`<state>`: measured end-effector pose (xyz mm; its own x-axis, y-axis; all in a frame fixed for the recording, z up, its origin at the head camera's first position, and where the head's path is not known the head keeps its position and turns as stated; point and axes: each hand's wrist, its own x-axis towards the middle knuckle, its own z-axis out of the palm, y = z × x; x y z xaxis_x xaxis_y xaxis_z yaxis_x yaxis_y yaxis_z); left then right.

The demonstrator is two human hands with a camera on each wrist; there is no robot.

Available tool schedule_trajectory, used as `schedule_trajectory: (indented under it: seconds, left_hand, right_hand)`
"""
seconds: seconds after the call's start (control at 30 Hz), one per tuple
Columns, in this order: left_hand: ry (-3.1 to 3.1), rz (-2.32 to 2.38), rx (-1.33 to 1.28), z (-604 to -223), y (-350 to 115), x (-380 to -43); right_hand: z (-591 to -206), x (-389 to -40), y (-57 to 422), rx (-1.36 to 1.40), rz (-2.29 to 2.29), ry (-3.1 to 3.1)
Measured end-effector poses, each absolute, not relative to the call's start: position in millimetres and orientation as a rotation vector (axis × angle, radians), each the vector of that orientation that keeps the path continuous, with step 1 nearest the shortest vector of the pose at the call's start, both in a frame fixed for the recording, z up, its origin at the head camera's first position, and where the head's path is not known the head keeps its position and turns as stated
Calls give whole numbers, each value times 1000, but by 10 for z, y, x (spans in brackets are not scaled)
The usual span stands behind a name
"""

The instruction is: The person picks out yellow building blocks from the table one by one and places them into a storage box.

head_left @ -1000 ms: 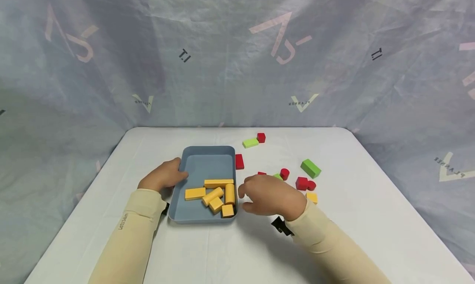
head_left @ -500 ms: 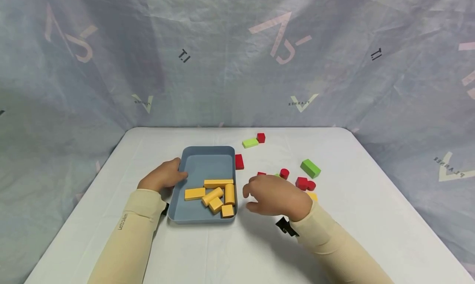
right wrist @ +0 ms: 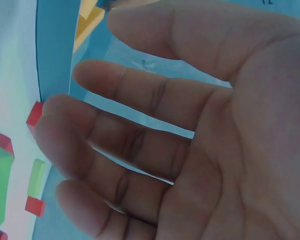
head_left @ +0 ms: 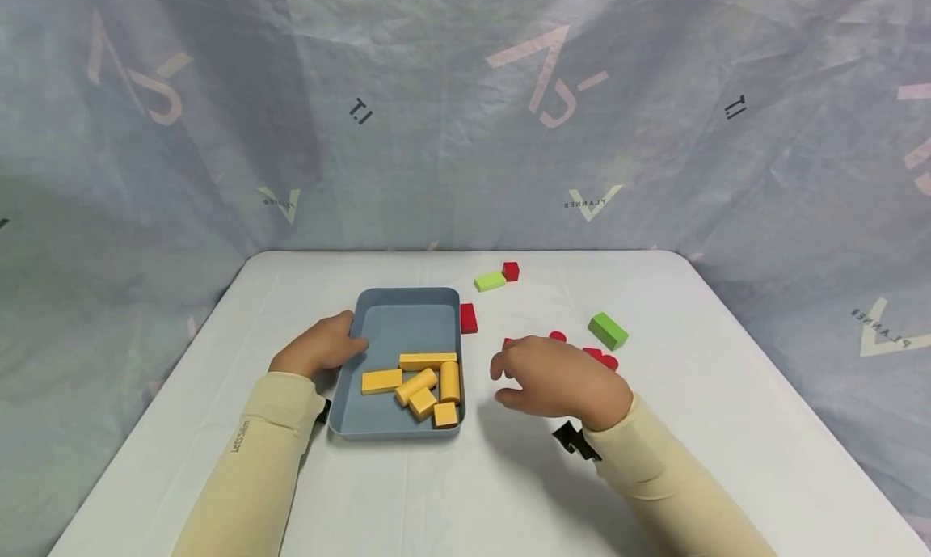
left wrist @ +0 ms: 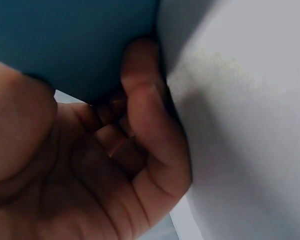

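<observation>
A grey-blue tray point(head_left: 407, 322) lies on the white table with several yellow blocks inside, among them a long bar point(head_left: 427, 361) and an upright-lying cylinder point(head_left: 450, 381). My left hand point(head_left: 320, 348) grips the tray's left wall, thumb over the rim. The left wrist view has its fingers point(left wrist: 157, 125) curled low against the tray's outer side point(left wrist: 80, 40). To the right of the tray, my right hand point(head_left: 563, 383) hovers above the table, palm empty and fingers loosely bent, as the right wrist view confirms. It partly covers several red pieces point(head_left: 558, 337) behind it.
Touching or close by the tray's right side is a red block point(head_left: 469, 318). Farther back lie a light green block point(head_left: 490, 281) and a red cube point(head_left: 511, 272). A green block point(head_left: 608, 331) stands at right, near a red round piece point(head_left: 610, 362). Printed fabric point(head_left: 465, 137) hangs behind the table.
My right hand has drifted rightward, away from the tray, and now hides a yellow block and a green piece seen earlier. The left hand and tray stay in place.
</observation>
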<state>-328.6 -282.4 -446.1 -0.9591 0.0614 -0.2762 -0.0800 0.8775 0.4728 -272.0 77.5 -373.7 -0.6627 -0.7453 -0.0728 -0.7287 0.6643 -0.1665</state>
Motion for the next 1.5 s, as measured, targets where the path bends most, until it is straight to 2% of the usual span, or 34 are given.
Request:
schedule_trajectory:
  seconds: [0.23, 1.5]
  left_hand:
    - [2769, 720, -18, -4462, -2811, -3280]
    - [2777, 726, -14, -4510, -2826, -3318]
  right_hand:
    - [-3709, -2786, 898, -1235, -194, 2785]
    - [-3831, -2906, 1463, -885, -231, 2777]
